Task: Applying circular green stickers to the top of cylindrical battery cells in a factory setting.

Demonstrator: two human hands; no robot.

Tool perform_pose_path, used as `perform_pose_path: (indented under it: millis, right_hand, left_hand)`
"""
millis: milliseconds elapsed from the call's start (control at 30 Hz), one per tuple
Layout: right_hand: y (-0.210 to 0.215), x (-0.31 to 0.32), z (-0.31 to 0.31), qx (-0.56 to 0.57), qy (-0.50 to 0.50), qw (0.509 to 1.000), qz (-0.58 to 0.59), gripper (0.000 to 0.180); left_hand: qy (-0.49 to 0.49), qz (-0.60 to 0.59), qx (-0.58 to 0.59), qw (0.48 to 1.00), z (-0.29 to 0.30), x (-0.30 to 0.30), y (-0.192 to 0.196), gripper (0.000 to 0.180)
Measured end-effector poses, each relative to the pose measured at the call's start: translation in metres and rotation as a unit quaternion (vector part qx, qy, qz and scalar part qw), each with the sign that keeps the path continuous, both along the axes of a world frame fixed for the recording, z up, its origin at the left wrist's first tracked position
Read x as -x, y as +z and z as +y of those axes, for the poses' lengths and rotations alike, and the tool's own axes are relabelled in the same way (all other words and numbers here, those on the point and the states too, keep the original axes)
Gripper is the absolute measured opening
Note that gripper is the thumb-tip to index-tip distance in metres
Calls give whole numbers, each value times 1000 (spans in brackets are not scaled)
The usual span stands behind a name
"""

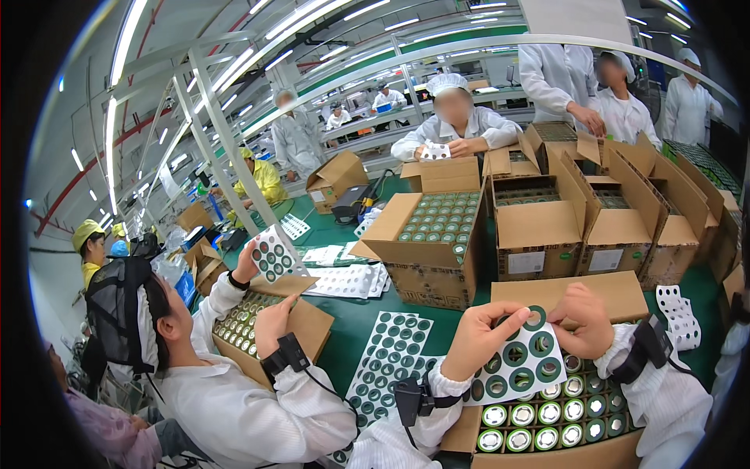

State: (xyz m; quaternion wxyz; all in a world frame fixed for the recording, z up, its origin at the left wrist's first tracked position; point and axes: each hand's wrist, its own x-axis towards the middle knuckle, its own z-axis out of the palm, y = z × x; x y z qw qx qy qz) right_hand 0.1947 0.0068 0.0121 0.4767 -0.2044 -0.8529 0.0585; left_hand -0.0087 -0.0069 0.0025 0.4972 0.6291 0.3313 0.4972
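Note:
My left hand [482,338] is closed on a white sheet of dark green ring stickers [516,377], its thumb along the upper edge. My right hand [584,319] pinches at the sheet's upper right corner, beside a ring; whether its fingertips grip the backing or a ring is too small to tell. The sheet tilts over an open cardboard box [566,457] of upright cylindrical battery cells [548,412]. Bright silver tops show on many cells, while those toward the right look darker. The sheet hides the cells at the box's left rear.
More sticker sheets [388,352] lie on the green table [340,309] to my left. Beside me a co-worker [226,367] holds another sheet over a cell box. Open cardboard boxes [430,281] stand across the table. A used-looking white sheet [678,316] lies at the right.

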Motion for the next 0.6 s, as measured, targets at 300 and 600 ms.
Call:
perform_pose_path:
  millis: [300,600]
  right_hand:
    - [0,-2,2,54,116,987,-100,9]
    - [4,2,-3,368,-6,926,80,13]
  left_hand:
    - [14,22,19,999,-4,2,5,17]
    - [-37,94,33,994,-4,1,5,22]
